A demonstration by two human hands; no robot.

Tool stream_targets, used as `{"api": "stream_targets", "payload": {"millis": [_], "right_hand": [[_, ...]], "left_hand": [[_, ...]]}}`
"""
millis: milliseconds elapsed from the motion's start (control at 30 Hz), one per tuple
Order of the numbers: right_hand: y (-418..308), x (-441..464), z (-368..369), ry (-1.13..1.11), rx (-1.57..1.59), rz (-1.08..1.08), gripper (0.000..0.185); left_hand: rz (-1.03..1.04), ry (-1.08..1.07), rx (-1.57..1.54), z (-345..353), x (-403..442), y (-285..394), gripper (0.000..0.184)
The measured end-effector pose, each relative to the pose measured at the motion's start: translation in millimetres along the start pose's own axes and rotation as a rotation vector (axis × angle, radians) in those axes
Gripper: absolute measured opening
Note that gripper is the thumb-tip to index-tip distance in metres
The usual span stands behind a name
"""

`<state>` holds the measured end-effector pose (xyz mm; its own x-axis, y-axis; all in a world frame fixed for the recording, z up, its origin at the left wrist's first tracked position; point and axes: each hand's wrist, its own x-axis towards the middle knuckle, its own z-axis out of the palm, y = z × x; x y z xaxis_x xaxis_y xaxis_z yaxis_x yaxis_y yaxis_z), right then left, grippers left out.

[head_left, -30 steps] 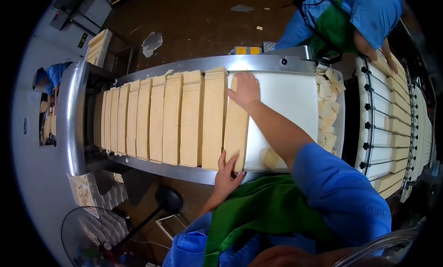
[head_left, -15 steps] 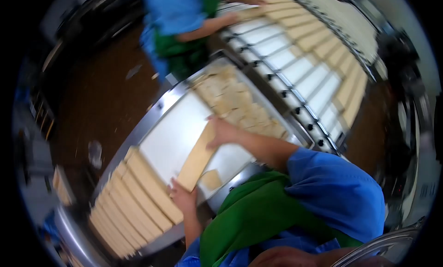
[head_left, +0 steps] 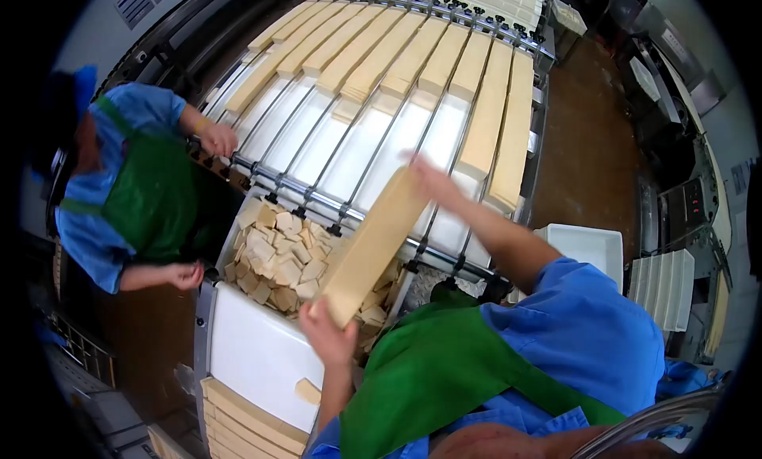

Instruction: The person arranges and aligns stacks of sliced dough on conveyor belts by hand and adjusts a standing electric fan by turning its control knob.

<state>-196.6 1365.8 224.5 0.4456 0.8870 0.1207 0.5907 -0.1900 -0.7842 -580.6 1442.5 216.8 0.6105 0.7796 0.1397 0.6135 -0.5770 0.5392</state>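
Between my two hands is a long, pale strip of dough (head_left: 373, 248), thick like a stack of thin sheets. It slants over the bin and the near bar of the conveyor. My left hand (head_left: 329, 338) grips its near end, with the thumb on top. At the far end, my right hand (head_left: 435, 183) is closed around the edge, slightly blurred. Below the strip sits a bin of dough scraps (head_left: 274, 256), partly hidden by it. Beyond lies a white conveyor (head_left: 373, 145) with lengthwise rods, where several similar dough strips (head_left: 432, 54) lie in rows.
A co-worker in a green apron (head_left: 163, 197) stands at the left, one hand (head_left: 218, 139) by the conveyor's edge. A white board (head_left: 258, 352) holds a small dough piece (head_left: 307, 391). More strips (head_left: 246, 427) lie at the bottom. White tubs (head_left: 587, 248) stand at right.
The view has swung toward the conveyor. My hands have carried the dough strip from above the white board to over the scrap bin and conveyor edge. The co-worker's hands have left the strips.
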Motion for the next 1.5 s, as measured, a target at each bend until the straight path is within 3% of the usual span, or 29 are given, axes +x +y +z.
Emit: {"api": "stream_targets", "payload": {"millis": [67, 100, 133, 200, 233, 300, 367, 400, 467, 500, 567, 633, 667, 733, 800, 833, 867, 933, 967, 1033, 1133, 1200, 1233, 1300, 1333, 1400, 1433, 1500], "right_hand": [[82, 46, -51, 0.141, 0.185, 0.384, 0.053], [83, 55, -78, 0.091, -0.048, 0.468, 0.057], [85, 66, -93, 0.095, -0.041, 0.468, 0.057], [87, 86, -109, -0.145, -0.432, 0.513, 0.069], [88, 92, -114, -0.141, -0.426, 0.516, 0.069], [87, 105, -117, -0.095, -0.761, 0.434, 0.073], [81, 99, -99, 0.067, -0.689, 0.109, 0.071], [81, 94, -85, 0.134, -0.618, -0.073, 0.068], [39, 69, -71, 0.087, -0.476, -0.203, 0.065], [25, 51, -62, 0.109, -0.386, -0.268, 0.063], [2, 17, -50, 0.121, -0.297, -0.333, 0.062], [-12, -14, -43, 0.103, -0.1, -0.357, 0.06], [-11, -23, -39, 0.089, -0.097, -0.364, 0.06], [-5, -37, -27, 0.065, -0.187, -0.335, 0.062], [3, -32, -27, 0.077, -0.337, -0.311, 0.069], [-2, -26, -26, 0.067, -0.395, -0.183, 0.073], [12, -22, -24, 0.1, -0.529, -0.222, 0.076], [22, 2, -30, -0.039, -0.736, -0.107, 0.076], [48, 9, -29, 0.034, -0.855, -0.158, 0.073], [64, 21, -41, -0.002, -0.932, -0.145, 0.076], [40, 19, -36, 0.003, -1.203, -0.032, 0.091], [31, 30, -30, -0.057, -1.339, 0.064, 0.087], [30, 40, -16, -0.067, -1.331, 0.008, 0.087], [33, 72, 5, 0.102, -0.996, -0.173, 0.083], [-9, 76, 42, 0.143, -0.75, -0.449, 0.076], [-155, 62, 143, 0.064, -0.387, -0.603, 0.06], [-221, 48, 192, -0.019, -0.224, -0.693, 0.065], [-334, 21, 283, -0.293, -0.042, -1.096, 0.063]], "left_hand": [[0.254, -0.12, -0.04, 19, 23, 53, 0.069], [0.255, -0.124, -0.031, 30, 36, 75, 0.069], [0.317, -0.18, -0.112, 41, 53, 96, 0.067], [0.386, -0.241, -0.187, 60, 84, 124, 0.064], [0.388, -0.289, -0.226, 69, 99, 130, 0.062], [0.386, -0.341, -0.256, 88, 128, 147, 0.06], [0.329, -0.508, -0.25, 110, 152, 167, 0.054], [0.324, -0.513, -0.243, 129, 162, 170, 0.054], [0.555, -0.368, -0.282, 167, 179, 172, 0.053], [0.558, -0.371, -0.28, 172, 182, 175, 0.053], [0.308, -0.429, -0.501, 177, 181, 174, 0.049], [0.118, -0.526, -0.477, 161, 174, 162, 0.053], [0.11, -0.485, -0.595, 151, 167, 148, 0.056], [0.003, -0.377, -0.879, 128, 144, 122, 0.065], [-0.076, -0.296, -0.936, 101, 120, 88, 0.069], [-0.117, -0.241, -1.0, 84, 106, 67, 0.073], [-0.179, -0.191, -1.131, 62, 95, 61, 0.073], [-0.281, 0.008, -0.936, 35, 66, 40, 0.073], [-0.327, 0.083, -0.75, 25, 51, 27, 0.074], [-0.178, 0.205, -0.402, 18, 11, -15, 0.075], [-0.392, 0.228, -0.569, -28, -64, -57, 0.065], [-0.501, 0.333, -0.553, -56, -120, -80, 0.057], [-0.5, 0.424, -0.457, -63, -152, -98, 0.053], [-0.663, 0.568, -0.258, -81, -213, -128, 0.049], [-0.7, 0.726, -0.27, -88, -249, -153, 0.048], [-0.981, 0.678, -0.161, -117, -289, -168, 0.05], [-1.13, 0.642, -0.189, -128, -307, -181, 0.053], [-1.074, 0.634, -0.012, -118, -350, -219, 0.056]]}}
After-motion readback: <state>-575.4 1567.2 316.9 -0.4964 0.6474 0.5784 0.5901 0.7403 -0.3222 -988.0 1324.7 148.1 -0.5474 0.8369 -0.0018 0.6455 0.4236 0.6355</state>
